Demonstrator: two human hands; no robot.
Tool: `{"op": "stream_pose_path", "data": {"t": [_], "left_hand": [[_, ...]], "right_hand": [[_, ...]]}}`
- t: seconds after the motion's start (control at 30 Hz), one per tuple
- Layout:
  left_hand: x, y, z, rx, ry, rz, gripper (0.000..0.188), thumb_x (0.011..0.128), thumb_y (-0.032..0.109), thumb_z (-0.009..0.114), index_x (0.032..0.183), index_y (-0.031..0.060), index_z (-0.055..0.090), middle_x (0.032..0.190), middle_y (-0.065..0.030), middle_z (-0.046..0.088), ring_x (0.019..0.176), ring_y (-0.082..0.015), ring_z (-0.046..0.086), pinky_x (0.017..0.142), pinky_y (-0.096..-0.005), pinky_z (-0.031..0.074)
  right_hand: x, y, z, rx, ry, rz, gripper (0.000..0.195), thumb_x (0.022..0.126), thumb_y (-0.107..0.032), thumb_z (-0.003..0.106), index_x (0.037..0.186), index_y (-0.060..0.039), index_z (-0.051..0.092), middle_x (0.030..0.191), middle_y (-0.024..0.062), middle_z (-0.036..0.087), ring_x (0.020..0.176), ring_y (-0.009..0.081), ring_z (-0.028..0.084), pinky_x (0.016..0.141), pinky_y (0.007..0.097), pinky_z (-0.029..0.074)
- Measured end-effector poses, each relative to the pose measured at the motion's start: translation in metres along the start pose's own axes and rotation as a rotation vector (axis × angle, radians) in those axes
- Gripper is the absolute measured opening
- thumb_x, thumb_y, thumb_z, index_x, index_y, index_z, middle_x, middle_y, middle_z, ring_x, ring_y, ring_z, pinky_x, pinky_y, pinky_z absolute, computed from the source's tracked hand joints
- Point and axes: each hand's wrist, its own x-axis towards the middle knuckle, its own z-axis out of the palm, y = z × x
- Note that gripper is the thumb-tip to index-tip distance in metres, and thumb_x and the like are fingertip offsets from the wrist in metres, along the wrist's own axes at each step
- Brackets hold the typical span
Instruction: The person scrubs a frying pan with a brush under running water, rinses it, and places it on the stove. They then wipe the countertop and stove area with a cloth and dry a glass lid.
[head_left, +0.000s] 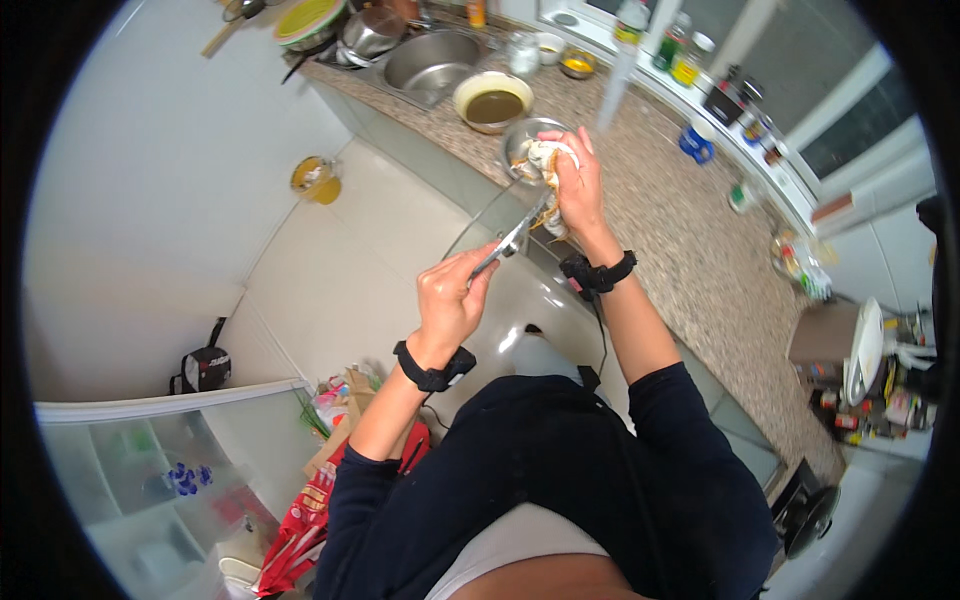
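My left hand (454, 296) grips the end of a slim metal tool (517, 229); whether it is a knife or scissors I cannot tell. Its far end touches or nearly touches a pale, soft piece of food (541, 156) with brown stringy parts. That food is squeezed in my right hand (581, 184), over the near rim of a stainless steel bowl (514, 135) at the counter's edge. Some strands hang below my right palm. Just beyond the steel bowl, a cream bowl (463, 96) holds brownish liquid. Both wrists wear black straps with small devices.
A granite counter (660, 172) runs from the steel sink (435, 64) down the right. Bottles (688, 66) line the windowsill. A container of yellowish liquid (324, 187) stands at left. Red bags (307, 517) lie at lower left, near a glass-fronted shelf unit. A cable hangs by the counter.
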Motion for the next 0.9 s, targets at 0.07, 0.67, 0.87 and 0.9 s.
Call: {"op": "stream_pose_path", "data": {"t": [0.07,0.67,0.87,0.9], "left_hand": [[0.02,-0.03,-0.018,0.031,0.071,-0.019,0.018,0.083,0.005,0.074,0.1,-0.0015,0.073,0.077,-0.0182,0.069,0.062,-0.0279,0.065,0.058,-0.0334,0.051],[0.209,-0.309,-0.204,0.028,0.004,-0.027,0.016,0.085,0.008,0.076,0.099,0.0006,0.073,0.075,-0.0149,0.069,0.059,-0.021,0.063,0.056,-0.0296,0.048],[0.283,-0.403,-0.209,-0.192,-0.075,-0.109,0.021,0.085,0.006,0.074,0.105,0.0001,0.072,0.082,-0.0136,0.072,0.066,-0.0205,0.068,0.061,-0.0291,0.051],[0.303,-0.412,-0.209,-0.222,-0.108,-0.13,0.022,0.085,0.006,0.073,0.106,-0.0002,0.072,0.083,-0.0135,0.073,0.068,-0.0199,0.069,0.064,-0.0289,0.052]], "right_hand": [[0.031,0.019,0.043,0.143,-0.089,0.072,0.028,0.095,-0.027,0.043,0.09,-0.0033,0.058,0.106,0.0141,0.069,0.104,0.0299,0.062,0.121,0.0488,0.016],[0.213,0.108,0.354,0.318,-0.039,0.116,0.034,0.098,-0.031,0.048,0.1,0.0006,0.06,0.1,0.0106,0.067,0.099,0.0239,0.062,0.108,0.0437,0.039],[0.282,0.154,0.409,0.374,0.259,0.316,0.025,0.102,-0.024,0.042,0.096,-0.0016,0.053,0.086,0.0027,0.057,0.082,0.0117,0.052,0.078,0.0275,0.044],[0.296,0.156,0.409,0.33,0.258,0.315,0.024,0.101,-0.023,0.043,0.093,-0.0019,0.051,0.084,0.0022,0.054,0.081,0.0115,0.049,0.075,0.0283,0.043]]}}
